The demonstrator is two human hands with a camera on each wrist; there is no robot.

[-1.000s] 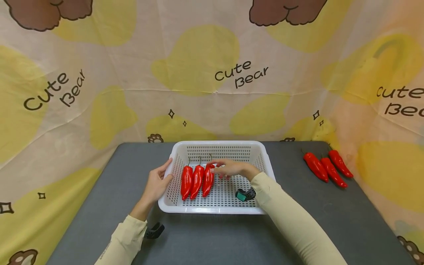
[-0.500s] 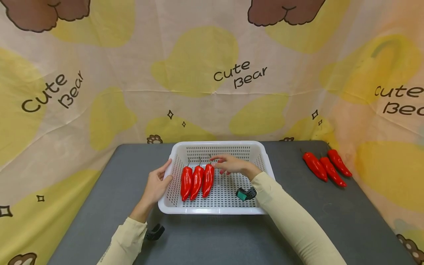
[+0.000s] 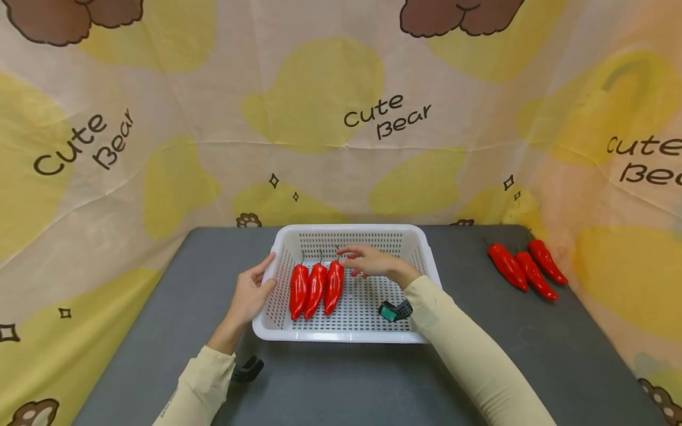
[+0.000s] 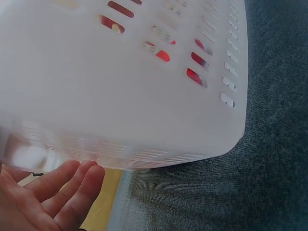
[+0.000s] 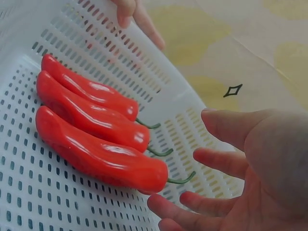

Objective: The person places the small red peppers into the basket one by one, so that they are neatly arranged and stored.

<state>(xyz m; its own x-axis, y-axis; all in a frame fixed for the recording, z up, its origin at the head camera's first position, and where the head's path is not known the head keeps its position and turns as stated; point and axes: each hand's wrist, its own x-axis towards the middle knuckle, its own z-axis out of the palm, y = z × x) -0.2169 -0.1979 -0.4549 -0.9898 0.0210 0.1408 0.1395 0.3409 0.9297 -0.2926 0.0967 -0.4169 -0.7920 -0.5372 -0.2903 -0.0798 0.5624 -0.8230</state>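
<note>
A white perforated plastic basket stands on the dark grey table. Three glossy red chili peppers lie side by side in its left half, stems toward the far wall: the left pepper, the middle pepper and the right pepper. My left hand grips the basket's left rim, thumb at the rim and fingers against the outer side. Over the basket, my right hand has its fingers spread with nothing between them. Its fingertips are beside the stem end of the nearest pepper.
Three more red peppers lie on the table's right side, near its far corner. A printed cloth hangs behind and along both sides. Dark wrist devices sit on both wrists, the right one over the basket floor.
My right hand has come off the right pepper and drawn slightly up and away, its fingers opening. The left hand has kept its place on the basket rim.
</note>
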